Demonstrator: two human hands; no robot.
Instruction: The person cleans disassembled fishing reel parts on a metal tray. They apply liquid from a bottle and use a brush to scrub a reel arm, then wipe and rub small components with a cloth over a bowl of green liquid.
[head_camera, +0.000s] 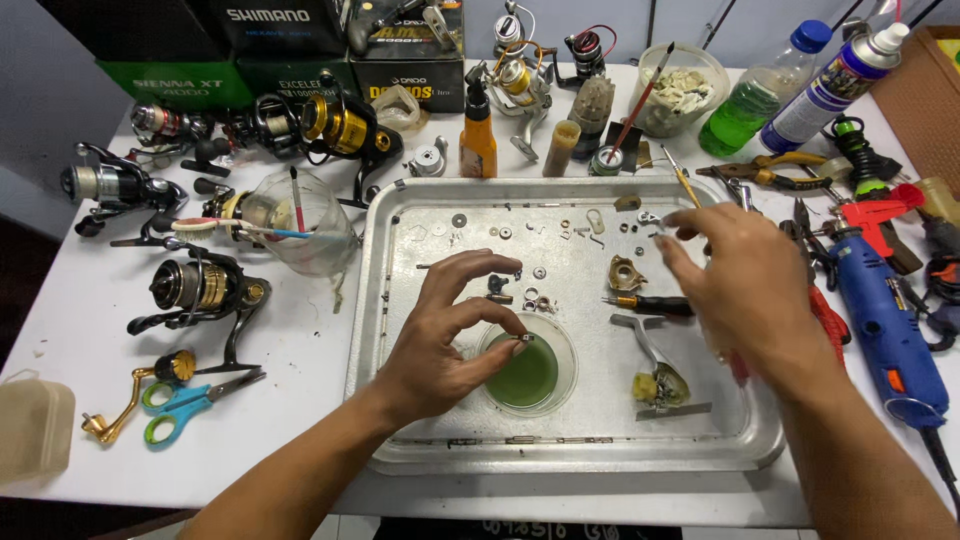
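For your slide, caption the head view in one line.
Left hand pinches a tiny metal part over a dish of green liquid; right hand hovers above the tray.

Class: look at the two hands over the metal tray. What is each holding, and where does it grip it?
The left hand pinches a tiny metal part between thumb and fingertip over the green liquid dish. Whether the right hand holds anything cannot be told.

On the table, the metal tray (400, 330) lies before me, with the dish of liquid (528, 378) in its near middle. Fishing reels (200, 290) lie left of it, the rotary tool (888, 330) right, boxes (405, 75) behind.
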